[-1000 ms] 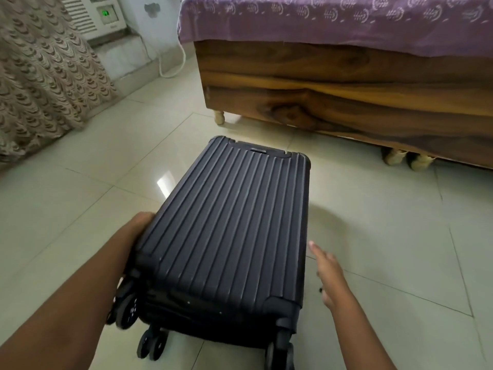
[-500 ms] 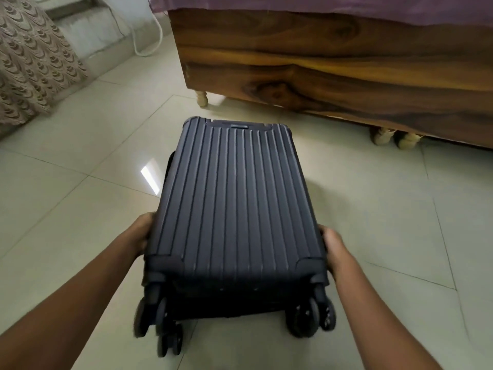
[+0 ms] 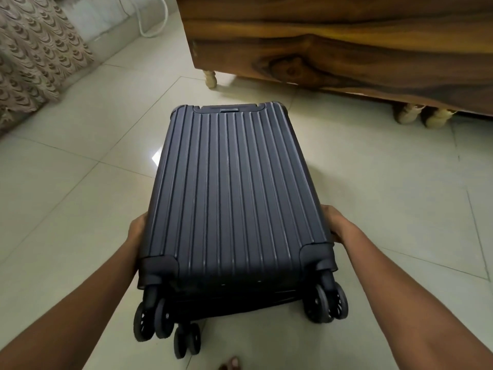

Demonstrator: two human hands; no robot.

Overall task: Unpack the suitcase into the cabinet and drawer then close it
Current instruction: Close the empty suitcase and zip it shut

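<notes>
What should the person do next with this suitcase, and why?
Probably slide one hand along the suitcase to find where it opens. It looks closed, ribbed shell up, wheels toward the person, and the left hand and right hand only hold its sides near the wheel end, so nothing can come out yet.

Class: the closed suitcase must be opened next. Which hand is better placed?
Right, barely: left hand and right hand both hold the suitcase by its sides near the wheels; the right sits further along. Zip hidden.
</notes>
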